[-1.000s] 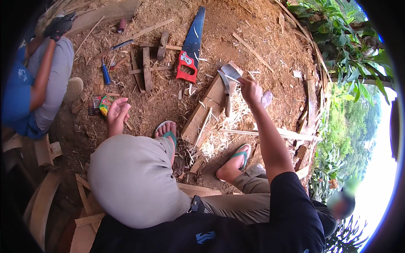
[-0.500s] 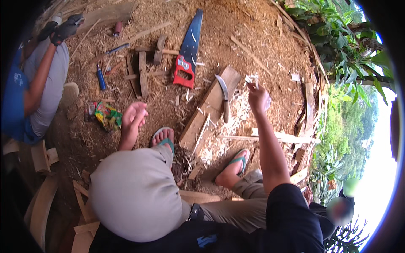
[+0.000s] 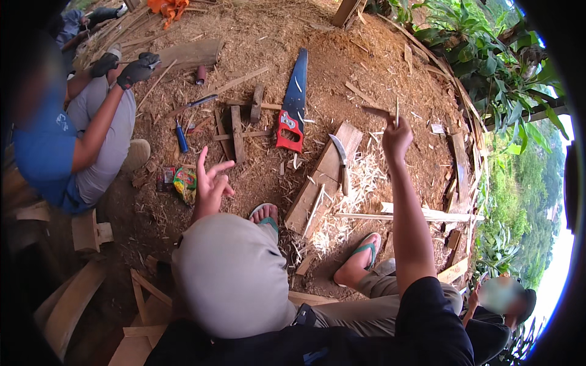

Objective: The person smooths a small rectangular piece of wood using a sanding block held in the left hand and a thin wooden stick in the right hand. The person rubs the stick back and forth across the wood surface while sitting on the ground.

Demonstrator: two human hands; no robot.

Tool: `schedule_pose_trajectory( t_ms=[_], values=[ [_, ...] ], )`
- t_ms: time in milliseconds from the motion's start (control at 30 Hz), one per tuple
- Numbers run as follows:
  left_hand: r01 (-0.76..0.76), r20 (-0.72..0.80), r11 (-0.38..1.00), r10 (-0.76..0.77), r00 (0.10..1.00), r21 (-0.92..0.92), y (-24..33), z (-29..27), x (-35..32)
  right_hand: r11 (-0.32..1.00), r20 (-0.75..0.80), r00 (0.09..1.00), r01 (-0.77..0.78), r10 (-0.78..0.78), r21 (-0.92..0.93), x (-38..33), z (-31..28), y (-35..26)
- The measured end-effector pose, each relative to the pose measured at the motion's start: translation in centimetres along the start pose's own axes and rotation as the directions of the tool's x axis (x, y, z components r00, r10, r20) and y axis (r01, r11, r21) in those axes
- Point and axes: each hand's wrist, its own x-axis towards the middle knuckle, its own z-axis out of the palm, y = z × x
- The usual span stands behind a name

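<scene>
My left hand (image 3: 212, 186) is raised beyond my left knee, fingers spread, holding nothing. Close by it on the ground lies a green-yellow packet (image 3: 184, 182). My right hand (image 3: 398, 137) is lifted over the wood shavings, closed on a thin wooden stick (image 3: 397, 110) that points up. A dark, narrow shape juts left from that hand; whether it is a finger or a piece of wood I cannot make out. Between my hands a curved knife (image 3: 343, 161) rests on a wooden board (image 3: 314, 189). Beyond it lies a handsaw (image 3: 292, 104) with a red handle.
Wooden blocks (image 3: 237, 134) and a blue-handled tool (image 3: 181, 137) lie at left centre. A gloved person in blue (image 3: 49, 146) sits at the left; another person in black (image 3: 488, 335) is at the lower right. Pale shavings (image 3: 363, 174) and wood strips (image 3: 421, 215) cover the right side.
The view has shifted, so the ground things appear further right and lower. My left fingers have spread. A thin stick now shows upright in my right hand, where pale bits showed before.
</scene>
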Motion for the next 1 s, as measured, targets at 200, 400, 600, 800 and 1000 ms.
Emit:
schedule_pose_trajectory(
  t_ms=[200, 400, 600, 800, 1000],
  values=[
    [-0.080, -0.276, 0.996, 0.089, 0.957, 0.045, 1.6, -2.8, 2.2, 0.887, 0.355, 0.883, -0.129, 0.305, -0.443, -1.4, 0.2, 6.3],
    [-0.143, -0.098, 0.989, 0.139, 0.986, -0.041, 11.2, -1.0, -2.1, 0.977, 0.321, 0.925, -0.168, 0.203, -0.134, -4.7, -5.7, 4.5],
    [-0.301, 0.135, 0.953, 0.293, 0.946, 0.040, 18.2, 2.6, -2.3, 0.855, 0.683, 0.726, -0.403, 0.082, 0.326, -2.6, -18.7, -9.9],
    [-0.376, 0.477, 0.926, 0.310, 0.822, 0.045, 26.6, 9.8, -6.0, 0.752, 0.715, 0.679, -0.381, -0.167, 0.538, -8.4, -30.1, -18.1],
    [-0.385, 0.587, 0.913, 0.240, 0.774, 0.134, 27.5, 9.5, -9.7, 0.822, 0.838, 0.470, -0.334, -0.279, 0.461, -15.7, -31.1, -20.9]
  ],
)
